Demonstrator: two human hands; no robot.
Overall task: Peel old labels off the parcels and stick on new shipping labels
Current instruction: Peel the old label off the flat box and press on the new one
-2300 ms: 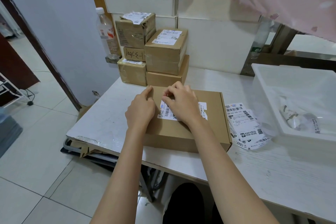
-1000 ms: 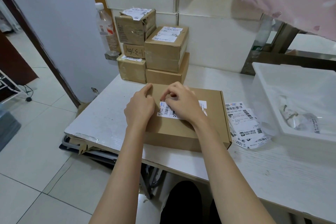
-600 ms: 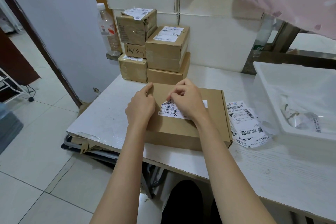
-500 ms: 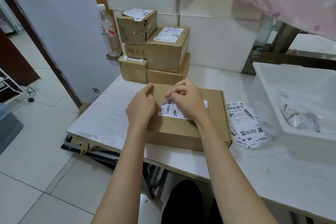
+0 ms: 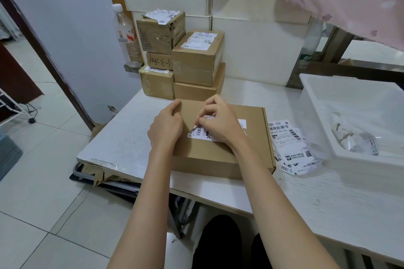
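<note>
A flat brown parcel (image 5: 218,150) lies on the white table (image 5: 126,144) in front of me. A white barcode label (image 5: 200,133) is stuck on its top. My right hand (image 5: 220,124) pinches the label's upper left corner, which is lifted off the cardboard. My left hand (image 5: 166,126) grips the parcel's left edge, fingers curled over its far corner. Most of the label is hidden under my right hand. A loose pile of shipping labels (image 5: 290,146) lies on the table just right of the parcel.
Several stacked brown parcels (image 5: 196,59) stand at the back against the tiled wall, with a plastic bottle (image 5: 124,33) to their left. A white plastic bin (image 5: 358,120) holding crumpled label scraps sits at the right. The table's left edge drops to a tiled floor.
My right hand's fingers have worked at the label's upper left corner, and it has come up slightly. My left hand stays on the parcel's left edge.
</note>
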